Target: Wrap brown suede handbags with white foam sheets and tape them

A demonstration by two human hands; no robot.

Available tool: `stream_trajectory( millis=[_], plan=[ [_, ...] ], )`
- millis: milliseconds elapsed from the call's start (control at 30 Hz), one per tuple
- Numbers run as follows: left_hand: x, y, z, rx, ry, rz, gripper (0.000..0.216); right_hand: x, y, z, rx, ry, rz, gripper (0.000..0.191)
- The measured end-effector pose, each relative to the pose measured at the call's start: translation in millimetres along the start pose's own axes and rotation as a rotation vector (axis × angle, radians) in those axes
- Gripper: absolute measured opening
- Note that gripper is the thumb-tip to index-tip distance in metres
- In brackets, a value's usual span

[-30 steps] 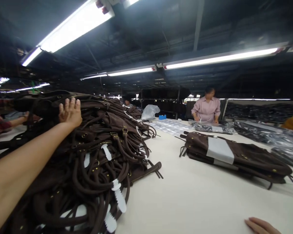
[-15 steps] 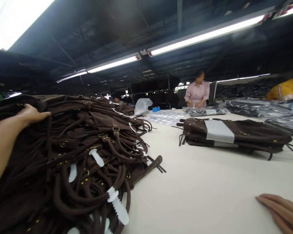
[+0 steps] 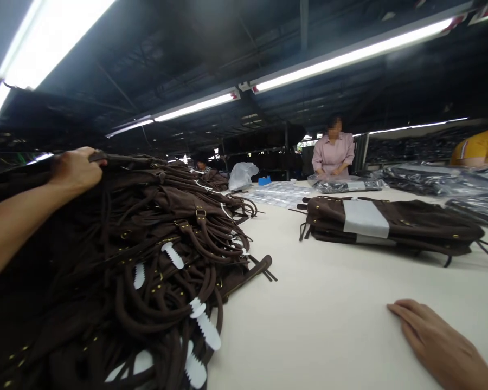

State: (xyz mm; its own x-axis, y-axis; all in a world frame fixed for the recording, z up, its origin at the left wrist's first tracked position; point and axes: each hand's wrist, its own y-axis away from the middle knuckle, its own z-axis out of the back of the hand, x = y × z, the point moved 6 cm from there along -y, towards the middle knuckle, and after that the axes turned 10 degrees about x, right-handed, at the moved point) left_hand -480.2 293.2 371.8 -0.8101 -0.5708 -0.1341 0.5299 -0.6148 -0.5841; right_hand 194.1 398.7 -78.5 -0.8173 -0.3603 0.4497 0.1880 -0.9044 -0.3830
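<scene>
A tall heap of dark brown bags (image 3: pixel 146 238) with looped handles and white paper tags fills the left of the white table (image 3: pixel 317 314). My left hand (image 3: pixel 76 170) reaches onto the top of the heap, its fingers closed on the edge of the topmost brown bag. Flat on the table at the lower right rests my right hand (image 3: pixel 435 341), fingers stretched out and holding nothing.
A lower stack of brown bags (image 3: pixel 390 225) with a grey paper band lies at the right. Behind it a person in a pink shirt (image 3: pixel 333 154) works at clear plastic sleeves (image 3: pixel 280 195). A person in yellow (image 3: pixel 480 149) stands far right. Black wrapped bundles (image 3: pixel 431 179) line the back.
My left hand has gone from lying flat on the heap to gripping the top bag's edge. My right hand has slid further into view on the table.
</scene>
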Motion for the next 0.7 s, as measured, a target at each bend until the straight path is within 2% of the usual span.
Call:
stream_trajectory(
  millis=[67, 133, 167, 233, 267, 300, 367, 400, 467, 567, 633, 700],
  plan=[
    [-29, 38, 35, -0.065, 0.092, -0.102, 0.045, 31, -7, 2, 0.042, -0.065, -0.034, 0.037],
    [-63, 92, 67, -0.090, 0.192, -0.274, 0.047, 77, -9, 6, 0.068, -0.260, -0.071, 0.037],
    [-81, 126, 82, -0.116, 0.321, -0.414, 0.044, 107, -9, 5, 0.136, -0.417, -0.072, 0.037],
    [-116, 200, 101, -0.076, 0.503, -0.629, 0.031, 171, 0, 0, 0.348, -0.806, -0.151, 0.044],
    [-132, 239, 103, -0.007, 0.610, -0.724, 0.024, 201, 8, -2, 0.453, -1.056, -0.222, 0.050],
    [-147, 276, 99, 0.128, 0.721, -0.776, 0.020, 232, 18, -3, 0.584, -1.314, -0.256, 0.055],
    [-173, 348, 75, 0.475, 1.000, -0.756, 0.017, 275, 39, 0, 0.779, -1.693, -0.298, 0.058],
    [-186, 384, 57, 0.660, 1.081, -0.723, 0.016, 283, 51, 3, 0.850, -1.794, -0.323, 0.059],
    [-211, 455, 27, 0.920, 1.125, -0.755, 0.014, 273, 76, 5, 0.936, -1.837, -0.405, 0.060],
    [-241, 533, 2, 1.029, 1.072, -0.844, 0.019, 225, 118, 13, 1.000, -1.735, -0.532, 0.045],
    [-251, 562, 0, 1.093, 1.072, -0.892, 0.023, 196, 141, 27, 0.982, -1.657, -0.531, 0.034],
    [-245, 576, 7, 1.168, 1.091, -0.953, 0.035, 180, 156, 44, 0.935, -1.570, -0.448, 0.034]
  ],
)
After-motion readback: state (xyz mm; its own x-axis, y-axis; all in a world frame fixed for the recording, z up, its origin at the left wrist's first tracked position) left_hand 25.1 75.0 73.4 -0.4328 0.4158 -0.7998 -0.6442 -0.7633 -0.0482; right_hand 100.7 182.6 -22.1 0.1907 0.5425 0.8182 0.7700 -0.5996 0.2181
